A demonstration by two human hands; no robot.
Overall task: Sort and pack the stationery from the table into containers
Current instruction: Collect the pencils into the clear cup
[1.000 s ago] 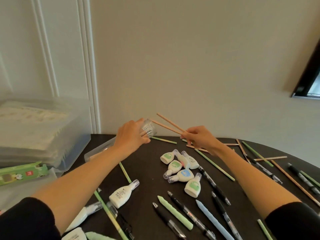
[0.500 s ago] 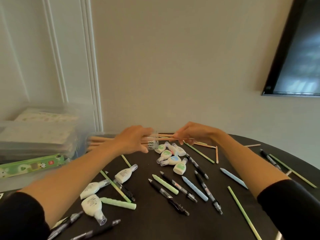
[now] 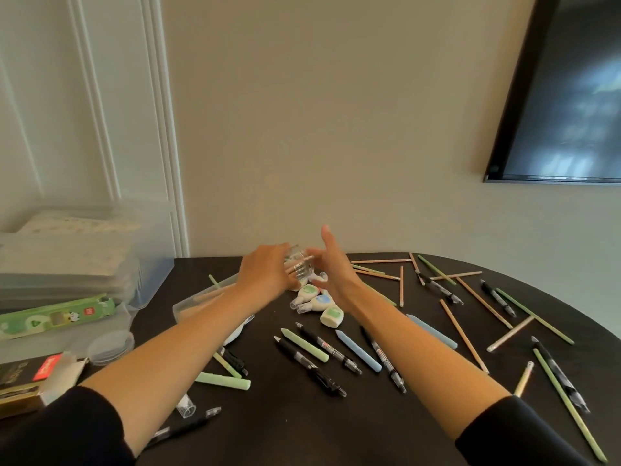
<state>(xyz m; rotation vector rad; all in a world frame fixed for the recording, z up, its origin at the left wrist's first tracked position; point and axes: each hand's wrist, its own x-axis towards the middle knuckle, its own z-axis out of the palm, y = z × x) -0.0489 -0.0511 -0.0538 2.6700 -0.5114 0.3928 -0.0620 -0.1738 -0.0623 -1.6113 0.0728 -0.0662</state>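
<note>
At the far left edge of the dark table (image 3: pixel 369 415) stands a stack of clear plastic boxes (image 3: pixel 67 264); a green carton (image 3: pixel 57 317) lies in front of the stack, with a round clear lid (image 3: pixel 109 348) and a black-and-gold box (image 3: pixel 27 381) nearer the person; just right of these sits a shallow clear tray (image 3: pixel 188 302) with wooden pencils lying in it, partly hidden by the left forearm. Above the far middle of the table the left hand (image 3: pixel 265 274) grips a small clear container (image 3: pixel 297 264), fingers curled round its side; what the container holds is too blurred to tell. Close beside it the right hand (image 3: pixel 331 264) is raised with fingers straight and slightly spread, the forefinger pointing up; whether it touches the container cannot be told. Under both hands lies a cluster of white correction tapes (image 3: pixel 316 301) with green and blue labels; nearer the person lie black pens (image 3: pixel 309 366), a pale green stick (image 3: pixel 304 344) and a pale blue stick (image 3: pixel 358 349), side by side and apart. Further right, loose wooden pencils (image 3: pixel 463 334) and thin green pencils (image 3: pixel 534 314) are scattered at many angles, some crossing, among more black pens; on the wall at the upper right hangs a dark screen (image 3: pixel 564 95).
</note>
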